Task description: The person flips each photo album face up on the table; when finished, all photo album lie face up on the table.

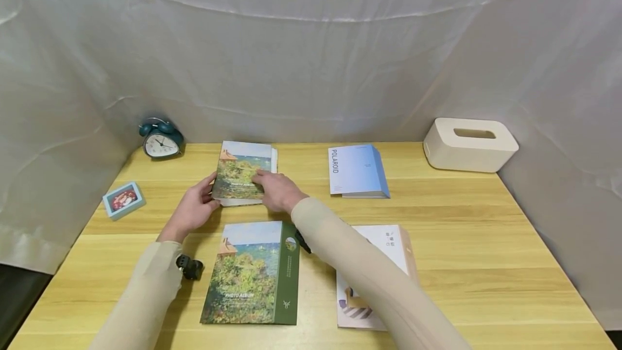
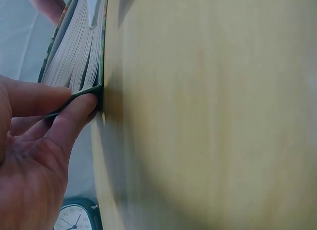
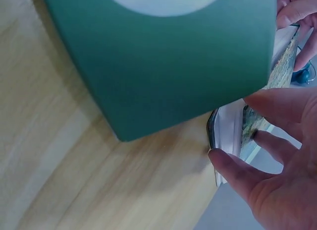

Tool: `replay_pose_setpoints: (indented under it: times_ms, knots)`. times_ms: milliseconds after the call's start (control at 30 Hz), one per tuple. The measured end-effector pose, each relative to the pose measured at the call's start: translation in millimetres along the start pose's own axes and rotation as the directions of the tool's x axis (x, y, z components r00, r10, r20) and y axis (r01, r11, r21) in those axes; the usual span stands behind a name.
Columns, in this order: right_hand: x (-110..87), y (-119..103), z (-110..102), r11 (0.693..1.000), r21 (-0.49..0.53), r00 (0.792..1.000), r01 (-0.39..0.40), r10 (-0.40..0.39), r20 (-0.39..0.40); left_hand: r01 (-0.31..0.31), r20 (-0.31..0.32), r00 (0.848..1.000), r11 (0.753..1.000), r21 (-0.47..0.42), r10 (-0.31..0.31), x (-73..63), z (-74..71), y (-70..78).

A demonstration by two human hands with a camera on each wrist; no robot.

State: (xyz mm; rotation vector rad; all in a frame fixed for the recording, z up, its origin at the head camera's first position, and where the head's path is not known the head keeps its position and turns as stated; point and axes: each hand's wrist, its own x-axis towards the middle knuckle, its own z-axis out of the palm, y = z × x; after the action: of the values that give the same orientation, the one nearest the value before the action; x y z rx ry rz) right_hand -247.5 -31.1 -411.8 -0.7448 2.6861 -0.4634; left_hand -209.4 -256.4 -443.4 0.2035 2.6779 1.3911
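Observation:
Both hands are on a small photo album (image 1: 239, 169) with a painted seaside cover, at the back left of the table. My left hand (image 1: 195, 207) grips its left side; in the left wrist view the thumb and fingers (image 2: 74, 118) pinch the green spine, with the page edges showing above. From the right, my right hand (image 1: 278, 190) holds the album, a fingertip on its cover. In the right wrist view, fingers (image 3: 237, 173) reach the cover edge and the painted face. Just in front lies a larger matching album case (image 1: 248, 274) with a green side.
A blue Polaroid album (image 1: 355, 169) lies at the back, right of the hands. My right forearm crosses over a white-and-tan book (image 1: 384, 242). An alarm clock (image 1: 162, 142) and small blue picture frame (image 1: 123, 200) are at left, a white tissue box (image 1: 468, 147) at back right.

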Motion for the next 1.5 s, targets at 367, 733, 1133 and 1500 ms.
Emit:
replay_pose_setpoints:
  times_ms: [367, 733, 1133, 1500]
  knots:
    - [-1.2, -1.9, -0.9, 0.997, -0.07, 1.0, 0.026, -0.026, 0.003, -0.001, -0.006, 1.0, 1.0, 0.029, 0.001, 0.2, -1.0, -1.7]
    - [-2.7, 1.1, -0.5, 1.0, 0.03, 1.0, 0.004, -0.004, 0.011, 0.038, -0.006, 0.999, 0.999, 0.022, -0.038, -0.6, -1.2, 2.1]
    - [-7.3, 14.0, -15.9, 0.996, 0.085, 1.0, 0.019, -0.02, 0.011, 0.041, 0.009, 0.999, 0.999, -0.009, -0.041, -3.0, -8.9, 4.0]
    - [-45.0, 34.3, -57.8, 0.992, 0.102, 0.997, 0.071, -0.07, -0.013, -0.126, -0.016, 0.991, 0.954, 0.272, 0.136, -12.2, -19.0, 25.2]
